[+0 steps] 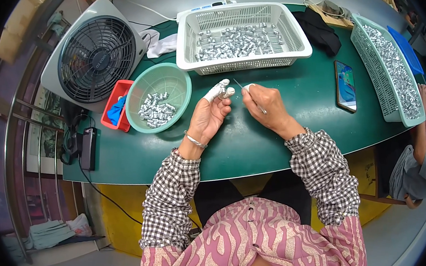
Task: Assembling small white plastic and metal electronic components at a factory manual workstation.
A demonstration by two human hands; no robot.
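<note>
My left hand (208,114) pinches a small silvery metal fitting (223,94) between thumb and finger, over the green table. White wrappings cover those two fingertips. My right hand (270,107) is closed around a thin metal tool with a fine pointed tip (238,84). That tip points toward the far left and is apart from the fitting. A pale green round basket (184,102) with a pile of similar metal fittings (157,110) stands left of my left hand. Beyond both hands is a white rectangular basket (244,65) holding many more fittings.
A grey box fan (100,60) stands at the left, beside a red bin (109,119) with blue cloth. A phone (346,86) lies at right. Farther right are a long basket of fittings (379,81) and another person's arm (419,143). Black cloth (318,33) lies behind.
</note>
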